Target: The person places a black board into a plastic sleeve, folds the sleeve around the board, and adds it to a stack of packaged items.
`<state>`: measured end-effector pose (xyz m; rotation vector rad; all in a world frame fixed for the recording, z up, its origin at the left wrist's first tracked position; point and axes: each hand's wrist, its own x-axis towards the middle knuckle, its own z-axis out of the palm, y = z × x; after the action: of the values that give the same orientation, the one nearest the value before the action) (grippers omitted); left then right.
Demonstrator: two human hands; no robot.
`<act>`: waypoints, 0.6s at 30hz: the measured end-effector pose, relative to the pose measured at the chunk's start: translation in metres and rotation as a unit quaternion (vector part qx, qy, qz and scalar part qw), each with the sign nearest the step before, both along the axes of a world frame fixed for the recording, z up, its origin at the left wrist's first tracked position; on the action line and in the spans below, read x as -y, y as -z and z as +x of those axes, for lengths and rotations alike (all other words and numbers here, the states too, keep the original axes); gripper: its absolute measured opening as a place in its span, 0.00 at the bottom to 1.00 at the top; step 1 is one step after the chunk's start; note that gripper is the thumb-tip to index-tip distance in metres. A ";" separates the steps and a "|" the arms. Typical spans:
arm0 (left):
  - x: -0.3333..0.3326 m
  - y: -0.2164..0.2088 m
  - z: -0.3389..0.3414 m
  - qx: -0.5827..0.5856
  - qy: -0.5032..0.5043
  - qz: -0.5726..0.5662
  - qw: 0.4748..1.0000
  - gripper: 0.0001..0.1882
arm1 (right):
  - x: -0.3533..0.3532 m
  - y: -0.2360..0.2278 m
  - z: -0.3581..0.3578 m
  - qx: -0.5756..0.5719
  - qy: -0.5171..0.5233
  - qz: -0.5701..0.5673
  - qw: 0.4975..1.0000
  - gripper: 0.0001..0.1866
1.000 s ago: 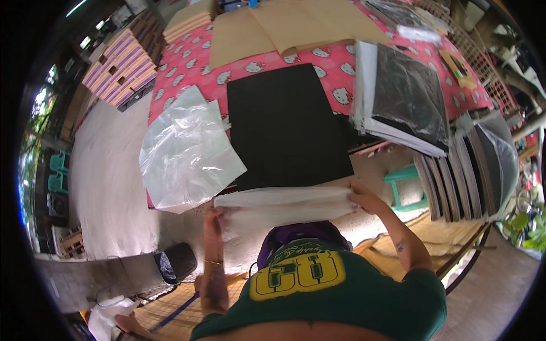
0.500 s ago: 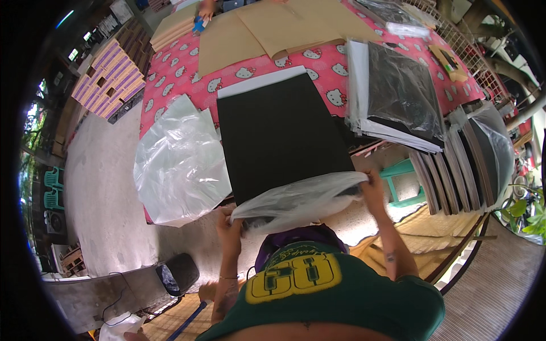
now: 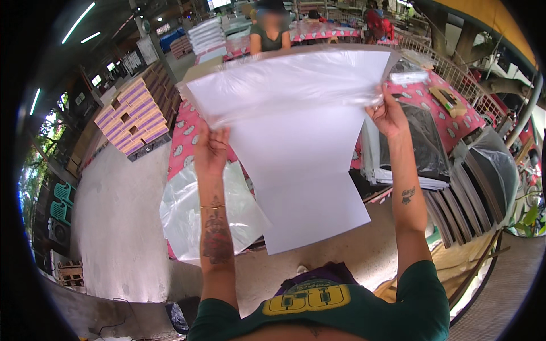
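1. Ceiling tubes point(image 3: 78, 23): lit, upper left; surroundings dim.
2. Foliage point(image 3: 56, 124), left: daylight, overexposed patches.
3. Concrete floor point(image 3: 116, 221): pale, bright; soft shadow rightward.
4. Plastic sheet point(image 3: 287, 82): streaked glare.
5. Distant person point(image 3: 270, 41): head blurred.
6. Fisheye rim: bowed edges, black corners.

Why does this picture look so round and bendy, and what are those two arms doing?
There's no robot here: the arms belong to a person with bare hands. The person wears a wide fisheye camera on their head, looking down, so straight edges look curved. The left hand and right hand hold up clear plastic by its sides. Some white sheet shows through it; I can't tell whether it's inside or behind. On the pink table covering, loose plastic lies to the left, and plastic-covered black sheets to the right.
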<state>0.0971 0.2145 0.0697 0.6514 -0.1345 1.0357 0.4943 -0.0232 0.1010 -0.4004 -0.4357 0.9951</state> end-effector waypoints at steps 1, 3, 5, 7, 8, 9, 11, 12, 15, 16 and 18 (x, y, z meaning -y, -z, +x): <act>-0.019 0.021 -0.003 0.014 0.047 0.012 0.999 0.07 | -0.012 0.012 0.003 -0.014 0.007 -0.011 1.000 0.09; -0.007 0.041 0.024 -0.064 -0.030 -0.108 0.992 0.07 | -0.019 0.044 0.019 -0.039 0.041 -0.044 0.997 0.09; -0.015 0.072 0.016 -0.091 -0.079 -0.191 0.974 0.07 | -0.040 0.068 -0.004 -0.100 0.046 -0.081 0.991 0.09; -0.010 0.111 0.044 -0.121 -0.075 -0.229 0.963 0.07 | -0.030 0.158 0.043 -0.088 -0.009 -0.074 0.993 0.07; -0.009 0.140 0.041 -0.140 -0.077 -0.262 0.952 0.07 | -0.030 0.194 0.044 -0.097 -0.015 -0.086 0.991 0.06; -0.008 0.177 0.007 -0.162 -0.108 -0.300 0.934 0.07 | -0.042 0.224 0.000 -0.135 0.025 -0.134 0.981 0.05; -0.001 0.239 0.020 -0.204 -0.036 -0.230 0.951 0.08 | -0.001 0.295 0.023 -0.149 -0.033 -0.115 0.982 0.06; 0.013 0.251 0.025 -0.270 -0.045 -0.213 0.938 0.08 | 0.018 0.316 0.019 -0.167 0.035 -0.216 0.961 0.10; 0.036 0.220 0.002 -0.513 -0.159 -0.059 0.842 0.11 | -0.002 0.270 -0.055 0.010 0.127 -0.383 0.915 0.16; 0.042 0.212 0.003 -0.591 -0.188 0.010 0.784 0.11 | 0.002 0.247 -0.073 0.109 0.152 -0.415 0.890 0.18; 0.033 0.220 0.041 -0.631 -0.332 0.223 0.665 0.11 | 0.016 0.265 -0.050 0.288 0.272 -0.415 0.819 0.20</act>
<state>0.1380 0.1820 -0.1503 1.8429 1.2067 1.0025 0.4439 -0.0394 -0.1639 -1.5611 -0.3660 0.4227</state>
